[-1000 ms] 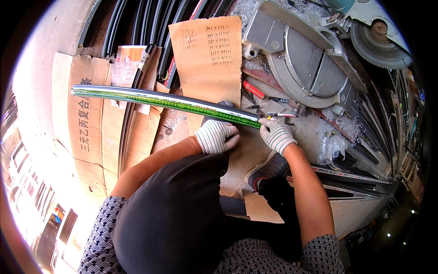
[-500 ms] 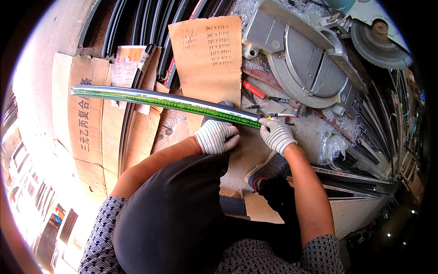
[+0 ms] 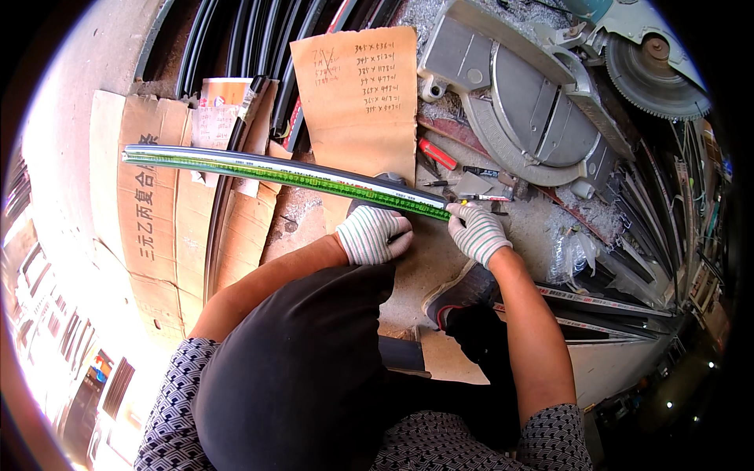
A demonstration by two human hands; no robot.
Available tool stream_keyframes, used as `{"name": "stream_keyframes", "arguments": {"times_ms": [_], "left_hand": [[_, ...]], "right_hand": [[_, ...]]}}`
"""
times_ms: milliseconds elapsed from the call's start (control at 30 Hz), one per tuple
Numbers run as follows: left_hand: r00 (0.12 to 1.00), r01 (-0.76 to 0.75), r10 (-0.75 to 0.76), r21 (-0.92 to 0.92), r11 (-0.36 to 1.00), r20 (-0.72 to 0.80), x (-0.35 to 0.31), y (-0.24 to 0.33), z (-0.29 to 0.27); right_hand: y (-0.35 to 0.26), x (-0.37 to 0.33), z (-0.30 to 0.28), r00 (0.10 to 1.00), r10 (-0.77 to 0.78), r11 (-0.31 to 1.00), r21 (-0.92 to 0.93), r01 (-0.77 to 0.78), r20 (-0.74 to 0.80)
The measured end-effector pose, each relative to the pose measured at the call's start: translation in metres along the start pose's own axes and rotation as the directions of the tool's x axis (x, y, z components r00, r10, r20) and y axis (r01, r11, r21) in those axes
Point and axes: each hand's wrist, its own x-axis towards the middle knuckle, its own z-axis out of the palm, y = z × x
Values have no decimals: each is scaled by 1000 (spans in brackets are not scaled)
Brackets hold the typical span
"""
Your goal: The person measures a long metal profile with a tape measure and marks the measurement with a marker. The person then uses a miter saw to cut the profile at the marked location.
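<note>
A long dark profile strip [image 3: 236, 159] with a white printed face lies crosswise in front of me. Along its near side runs a green measuring tape [image 3: 314, 184] with black marks. My right hand [image 3: 477, 232], in a white striped glove, has its fingers closed on the right end of the strip and the tape. My left hand [image 3: 374, 235], gloved alike, is curled into a fist just below the strip, by my knee. Whatever is inside that fist, if anything, is hidden. The tape's case does not show.
A miter saw [image 3: 542, 110] with a round toothed blade [image 3: 656, 74] stands at the far right. Handwritten cardboard [image 3: 357, 102] lies beyond the strip. A red-handled tool [image 3: 437, 155] and markers [image 3: 481, 171] lie near my right hand. Bundled dark strips [image 3: 243, 39] lie at far left.
</note>
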Motion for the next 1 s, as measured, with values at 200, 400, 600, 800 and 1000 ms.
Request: {"name": "stream_keyframes", "arguments": {"times_ms": [200,400,600,800,1000], "left_hand": [[1000,7,-7,-7,1000,7,0,0,0],[1000,15,-14,-10,1000,20,1,2,-2],[1000,14,-14,-16,1000,9,0,0,1],[1000,5,-5,-11,1000,-10,-1,-2,3],[1000,-7,7,-5,1000,-8,0,-1,1]], "right_hand": [[0,0,0,1000,-5,1000,-4,5,-7],[-2,-1,-1,1000,5,1000,7,-5,-6],[-2,-2,-1,1000,-1,1000,15,1,-20],[-5,-1,-4,1000,-1,1000,1,1,-13],[-4,0,-3,1000,-2,1000,7,2,-8]]}}
